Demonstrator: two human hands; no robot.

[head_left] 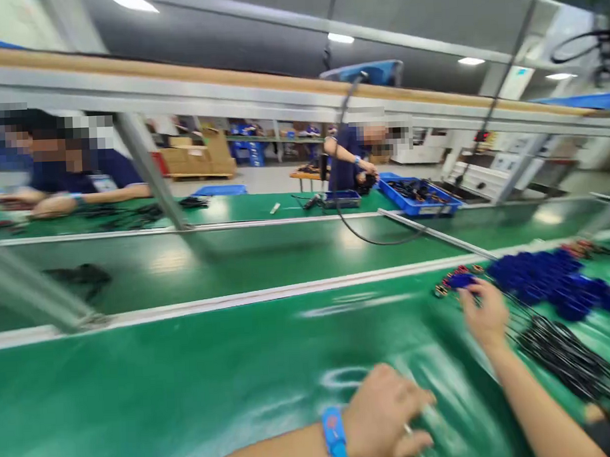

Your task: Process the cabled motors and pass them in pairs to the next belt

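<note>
Left hand [384, 416] loosely spread at lower centre, my right hand [489, 314] stretched to blue piece [459, 280] at right, its grip I cannot tell, green bench [141, 394] spanning lower left to white strip [237, 299]

You have a small dark-blue piece [460, 280] near the far edge of your green table [190, 386], its outline blurred, its pose unclear, beside loose, small red and copper-coloured parts [441, 290].

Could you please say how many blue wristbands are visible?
3 blue wristbands: at the wearer's left hand, on the leftmost worker and on the middle worker; others may be hidden.
</note>
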